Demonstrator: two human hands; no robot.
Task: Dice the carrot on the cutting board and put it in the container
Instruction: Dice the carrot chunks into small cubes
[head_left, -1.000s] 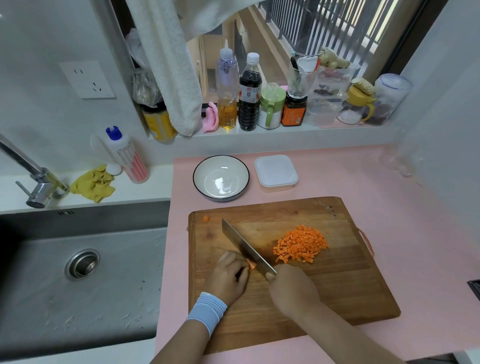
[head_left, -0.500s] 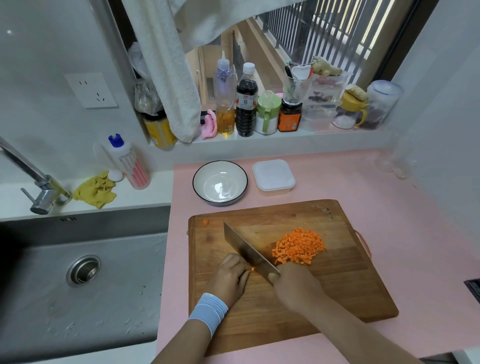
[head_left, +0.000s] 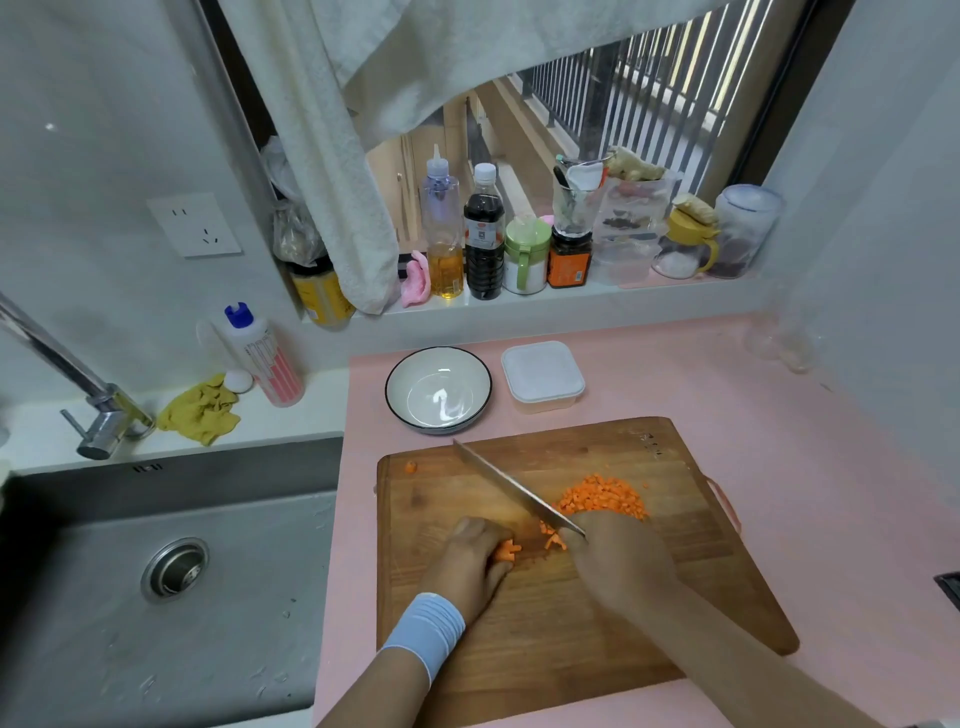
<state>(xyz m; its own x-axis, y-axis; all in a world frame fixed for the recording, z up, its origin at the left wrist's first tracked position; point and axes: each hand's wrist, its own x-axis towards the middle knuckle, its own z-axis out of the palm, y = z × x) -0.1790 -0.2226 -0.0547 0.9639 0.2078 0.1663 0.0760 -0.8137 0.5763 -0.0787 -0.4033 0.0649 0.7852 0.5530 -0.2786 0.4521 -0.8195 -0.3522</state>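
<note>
Wooden cutting board (head_left: 571, 447), warm brown with a visible grain and rounded corners, lies on a pale pink desk (head_left: 779, 441) as a person dices carrot. The right hand (head_left: 618, 556) is wrapped round the handle of a knife (head_left: 514, 488); its long, flat steel blade slants away to the far left, with the near end among fresh orange cubes near the middle of the board. The left hand (head_left: 470, 561), above a ribbed light-blue wristband (head_left: 426, 631), curls its fingers over a small carrot stub (head_left: 506, 551) on the wood just left of the blade. A loose mound of diced carrot (head_left: 602, 496) sits on the board just right of the blade, beyond the right hand. One stray orange bit (head_left: 411, 467) lies apart near the board's far left corner. Past the board's far edge stand a round, glossy white bowl (head_left: 410, 374) with a dark rim and, to its right, a square translucent plastic container (head_left: 542, 374) with its lid on, both well apart from the carrot. Left of the desk is a matt grey sink (head_left: 156, 649), and beyond it are a chrome tap (head_left: 62, 374), a crumpled yellow cloth (head_left: 200, 410) and a white bottle (head_left: 265, 358) with a blue cap. Condiment bottles and jars (head_left: 483, 234) line the window sill (head_left: 519, 306) at the far side, beside a hanging white towel (head_left: 332, 156), with a white wall socket (head_left: 195, 224) to the left
</note>
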